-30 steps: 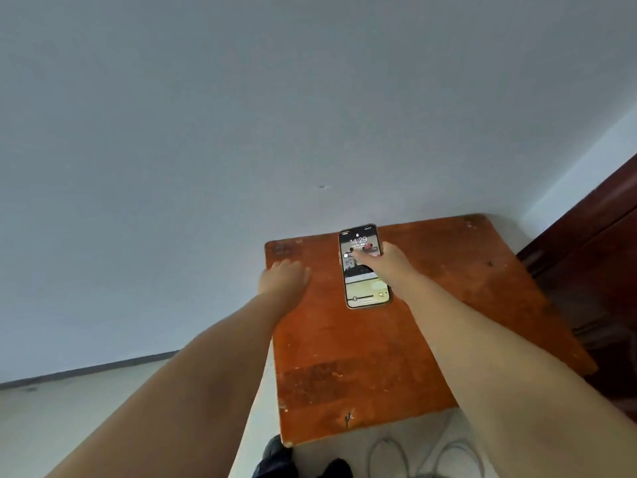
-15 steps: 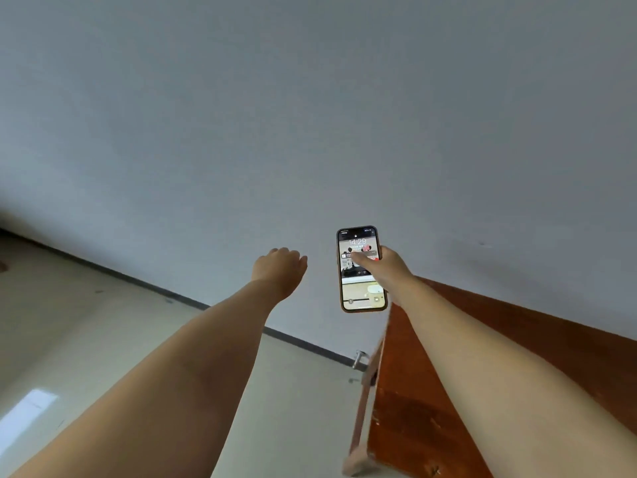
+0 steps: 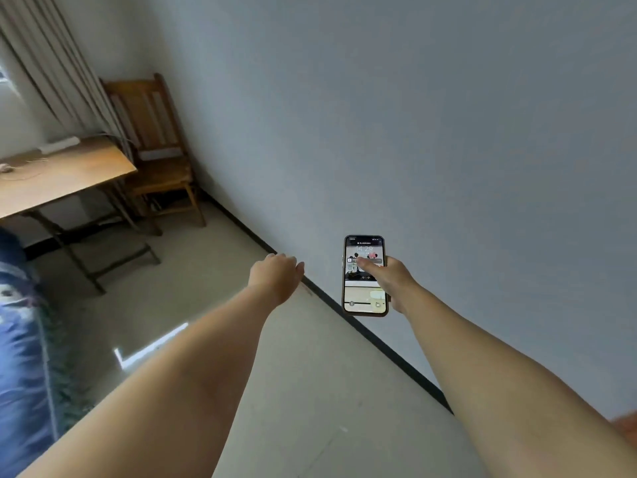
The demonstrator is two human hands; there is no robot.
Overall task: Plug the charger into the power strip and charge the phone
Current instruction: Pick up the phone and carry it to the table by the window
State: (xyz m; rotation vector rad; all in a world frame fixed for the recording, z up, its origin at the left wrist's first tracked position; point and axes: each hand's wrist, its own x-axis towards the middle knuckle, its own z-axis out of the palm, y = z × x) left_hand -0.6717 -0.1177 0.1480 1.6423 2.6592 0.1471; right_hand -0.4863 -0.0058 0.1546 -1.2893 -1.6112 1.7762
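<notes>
My right hand [image 3: 387, 281] holds a phone [image 3: 364, 294] upright in the air, its lit lock screen facing me and my thumb across the glass. To its left, my left hand [image 3: 275, 277] hangs in the air with fingers loosely curled and nothing in it. On a light wooden desk [image 3: 69, 177] at the far left lie a white power strip [image 3: 58, 145] near the back edge and a thin white cable [image 3: 20, 169] with a small white lump at its end.
A wooden chair [image 3: 155, 150] stands against the grey wall behind the desk, with a beige curtain [image 3: 51, 63] above. A blurred blue patterned shape [image 3: 20, 339] fills the left edge. The pale tiled floor [image 3: 310, 391] stretches below my arms.
The phone has left the red-brown table and is carried in my right hand. My view has swung left: the table has dropped out of sight, and the desk, chair and curtain have come into view.
</notes>
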